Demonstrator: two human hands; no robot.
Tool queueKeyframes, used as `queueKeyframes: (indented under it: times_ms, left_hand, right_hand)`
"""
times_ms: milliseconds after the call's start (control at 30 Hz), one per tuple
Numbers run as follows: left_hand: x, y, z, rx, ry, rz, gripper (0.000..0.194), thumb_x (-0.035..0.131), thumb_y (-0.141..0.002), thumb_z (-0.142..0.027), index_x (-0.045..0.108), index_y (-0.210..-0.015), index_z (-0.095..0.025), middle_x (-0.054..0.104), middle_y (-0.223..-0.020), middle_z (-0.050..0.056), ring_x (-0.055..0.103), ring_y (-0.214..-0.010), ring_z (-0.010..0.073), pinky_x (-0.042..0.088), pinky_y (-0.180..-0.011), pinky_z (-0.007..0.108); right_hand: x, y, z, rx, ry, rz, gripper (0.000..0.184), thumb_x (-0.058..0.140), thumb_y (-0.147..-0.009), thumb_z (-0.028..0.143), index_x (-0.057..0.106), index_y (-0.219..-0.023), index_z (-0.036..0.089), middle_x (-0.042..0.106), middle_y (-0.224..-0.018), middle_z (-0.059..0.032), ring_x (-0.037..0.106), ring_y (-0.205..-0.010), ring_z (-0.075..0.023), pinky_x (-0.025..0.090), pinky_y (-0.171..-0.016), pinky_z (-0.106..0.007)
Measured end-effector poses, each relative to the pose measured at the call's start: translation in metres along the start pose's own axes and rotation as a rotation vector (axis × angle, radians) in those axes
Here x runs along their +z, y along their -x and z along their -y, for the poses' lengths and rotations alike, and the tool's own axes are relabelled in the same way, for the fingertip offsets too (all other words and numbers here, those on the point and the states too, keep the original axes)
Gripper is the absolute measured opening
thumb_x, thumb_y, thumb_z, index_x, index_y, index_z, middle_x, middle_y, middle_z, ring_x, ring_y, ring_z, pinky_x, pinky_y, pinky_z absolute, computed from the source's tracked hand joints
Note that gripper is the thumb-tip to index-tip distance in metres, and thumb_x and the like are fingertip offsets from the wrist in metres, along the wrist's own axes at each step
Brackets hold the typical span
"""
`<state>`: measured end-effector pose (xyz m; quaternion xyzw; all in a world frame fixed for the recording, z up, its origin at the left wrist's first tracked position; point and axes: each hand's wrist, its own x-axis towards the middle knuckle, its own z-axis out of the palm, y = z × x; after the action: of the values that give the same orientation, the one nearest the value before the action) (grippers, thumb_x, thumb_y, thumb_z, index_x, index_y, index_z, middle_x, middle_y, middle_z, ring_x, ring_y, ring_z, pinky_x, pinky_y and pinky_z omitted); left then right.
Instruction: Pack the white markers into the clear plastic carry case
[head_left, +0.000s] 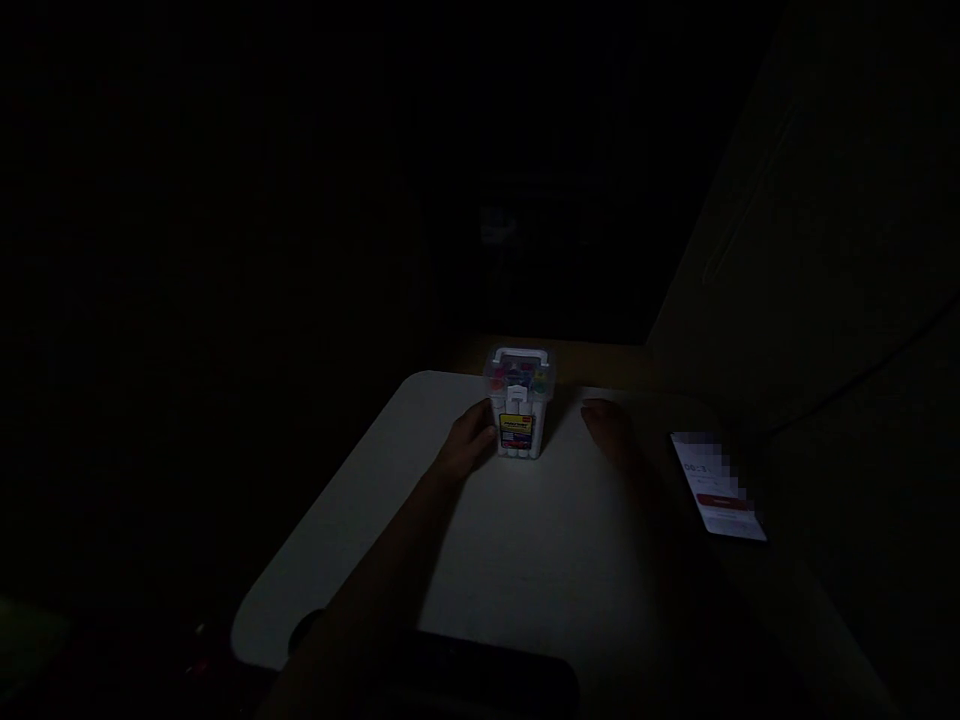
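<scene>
A clear plastic box of markers [517,405] stands upright on the white table [517,540]. Its lid has a white handle and a white front latch, and coloured marker ends show through it. A yellow, purple and red label is on the front. My left hand [466,440] is at the box's left side, thumb towards the front and the other fingers reaching behind the edge. To the right of the box and apart from it, my right hand [609,428] rests with its fingers curled in; nothing shows in it.
A phone [720,488] with a lit screen lies right of my right arm. At the table's near edge is a dark, long shape [480,670] that I cannot make out. A cable [862,375] runs along the right wall. The surroundings are very dark.
</scene>
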<state>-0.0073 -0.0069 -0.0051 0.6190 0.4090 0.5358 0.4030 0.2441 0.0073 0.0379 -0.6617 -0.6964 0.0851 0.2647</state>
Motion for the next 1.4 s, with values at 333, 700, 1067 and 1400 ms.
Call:
queueKeyframes:
  times_ms: [333,700,1067,1400]
  left_hand:
    - [0.017,0.001,-0.004,-0.095,0.018,0.154,0.066,0.082,-0.057,-0.037,0.052,-0.114,-0.022,0.068,-0.112,0.009,0.067,-0.099,0.0268,0.056,-0.084,0.038]
    - [0.018,-0.002,-0.012,-0.107,0.066,0.190,0.069,0.084,-0.053,-0.034,0.054,-0.114,-0.019,0.068,-0.115,0.009,0.066,-0.103,0.0269,0.055,-0.089,0.038]
    - [0.024,-0.002,-0.013,-0.070,0.089,0.270,0.082,0.083,-0.057,-0.036,0.047,-0.127,-0.013,0.066,-0.118,0.013,0.066,-0.105,0.0269,0.053,-0.093,0.041]
    - [0.025,-0.003,-0.011,-0.050,0.084,0.286,0.082,0.082,-0.057,-0.042,0.047,-0.126,-0.014,0.065,-0.120,0.013,0.065,-0.106,0.0263,0.052,-0.094,0.041]
  right_hand:
    - [-0.057,0.028,0.070,-0.833,-0.212,-0.429,0.028,0.046,-0.091,0.024,0.064,-0.111,0.020,0.064,-0.121,-0.0026,0.054,-0.122,-0.0127,0.047,-0.103,-0.029]
    - [-0.047,0.033,0.076,-0.821,-0.124,-0.384,0.025,0.045,-0.090,0.019,0.065,-0.104,0.020,0.062,-0.124,-0.0027,0.051,-0.125,-0.0145,0.047,-0.105,-0.032]
    - [-0.044,0.037,0.084,-0.759,-0.205,-0.435,0.013,0.047,-0.089,0.019,0.059,-0.094,0.018,0.063,-0.115,-0.0083,0.054,-0.119,-0.0189,0.048,-0.102,-0.036]
    - [-0.046,0.038,0.086,-0.766,-0.245,-0.366,0.018,0.048,-0.091,0.031,0.056,-0.082,0.018,0.059,-0.119,-0.0076,0.045,-0.129,-0.0204,0.043,-0.107,-0.039]
